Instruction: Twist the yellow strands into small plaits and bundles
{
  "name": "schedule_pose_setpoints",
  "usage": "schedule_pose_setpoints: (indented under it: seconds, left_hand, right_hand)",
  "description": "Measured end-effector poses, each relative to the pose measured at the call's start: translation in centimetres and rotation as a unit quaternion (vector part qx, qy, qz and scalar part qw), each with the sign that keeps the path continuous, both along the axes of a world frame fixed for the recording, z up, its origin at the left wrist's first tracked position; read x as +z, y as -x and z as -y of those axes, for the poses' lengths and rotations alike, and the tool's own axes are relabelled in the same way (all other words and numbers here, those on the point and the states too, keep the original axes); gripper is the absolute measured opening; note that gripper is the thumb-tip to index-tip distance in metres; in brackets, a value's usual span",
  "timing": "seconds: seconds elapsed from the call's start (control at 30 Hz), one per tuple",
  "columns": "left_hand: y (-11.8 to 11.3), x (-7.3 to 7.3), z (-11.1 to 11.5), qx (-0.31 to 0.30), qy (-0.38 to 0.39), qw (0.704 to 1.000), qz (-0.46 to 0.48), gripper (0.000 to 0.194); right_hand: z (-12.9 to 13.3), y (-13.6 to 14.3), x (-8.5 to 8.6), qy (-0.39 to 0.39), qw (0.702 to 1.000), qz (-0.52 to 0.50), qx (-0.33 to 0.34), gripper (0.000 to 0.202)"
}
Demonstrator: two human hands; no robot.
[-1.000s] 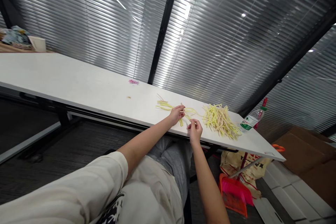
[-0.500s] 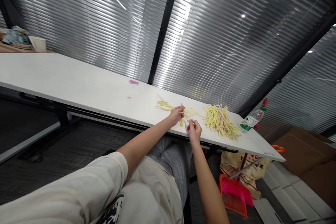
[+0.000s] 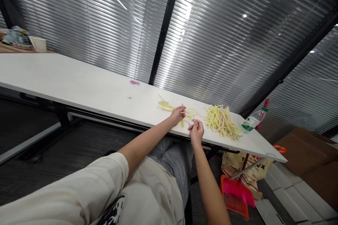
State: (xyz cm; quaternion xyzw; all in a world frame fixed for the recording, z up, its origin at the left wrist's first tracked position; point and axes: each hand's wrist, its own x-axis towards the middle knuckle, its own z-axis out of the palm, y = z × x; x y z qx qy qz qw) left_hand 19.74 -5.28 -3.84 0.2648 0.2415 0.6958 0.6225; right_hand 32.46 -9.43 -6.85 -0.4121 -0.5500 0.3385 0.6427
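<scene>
My left hand (image 3: 177,115) is closed in a pinch on thin, bendy yellow strands (image 3: 166,105) over the white table (image 3: 87,77). Their ends stick out to its left, lying on the tabletop, and a short piece hangs below it. Just to the right, my right hand (image 3: 196,130) pinches the end of a pale strand that runs across from the left hand. A looped yellow strand (image 3: 190,111) lies between and beyond the hands. Further right spreads a large loose pile of yellow and beige strands (image 3: 221,121). The fingers hide exactly how the strands cross.
A plastic bottle (image 3: 252,121) leans at the table's right end. Pink bits (image 3: 134,82) lie near the back edge, and a small brown spot (image 3: 129,98) is closer in. Blinds (image 3: 105,28) rise behind. An orange dustpan (image 3: 235,197) and a printed bag (image 3: 257,168) are below.
My right hand has shifted slightly right, away from the left, drawing the pale strand out between them. The left hand has stayed in place.
</scene>
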Motion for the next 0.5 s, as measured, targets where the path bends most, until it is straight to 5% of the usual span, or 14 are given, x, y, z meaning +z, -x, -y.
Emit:
schedule_pose_setpoints:
  seconds: [0.5]
  left_hand:
    - [-0.11,0.11,0.34,-0.018,-0.005,0.999,-0.027,0.016]
  right_hand:
    - [0.06,0.15,-0.37,0.001,1.000,-0.014,0.007,0.021]
